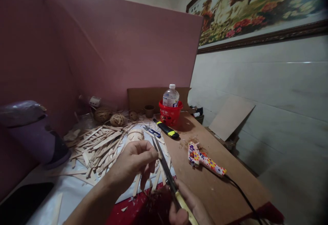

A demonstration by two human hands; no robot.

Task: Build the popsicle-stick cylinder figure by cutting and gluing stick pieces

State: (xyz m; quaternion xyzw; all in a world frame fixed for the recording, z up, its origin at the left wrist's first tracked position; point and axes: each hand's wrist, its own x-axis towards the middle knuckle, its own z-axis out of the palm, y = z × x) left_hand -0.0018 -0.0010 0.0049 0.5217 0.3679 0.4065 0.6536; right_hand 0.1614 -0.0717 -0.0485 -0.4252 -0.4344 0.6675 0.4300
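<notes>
My right hand [188, 206] is wrapped round a pair of scissors [166, 172] with a pale yellow handle, blades pointing away from me and slightly apart. Beside the blades, my left hand [139, 158] is closed in a pinch. A small pale piece [160, 155] shows at its fingertips, against the scissors; its kind is too small to tell. Just beyond the left hand stands a round object of pale wood [135, 135], partly hidden. Loose wooden craft sticks [107, 141] lie heaped to the left, and a few lie under my hands.
Past the blades lie blue thread snips [153, 131] and a black-and-yellow utility knife [166, 129]. A red bucket [170, 115] holds a plastic bottle [171, 96]. On the right is a flower-patterned glue gun [203, 160] with a cord. Twine balls [117, 119] sit behind the sticks.
</notes>
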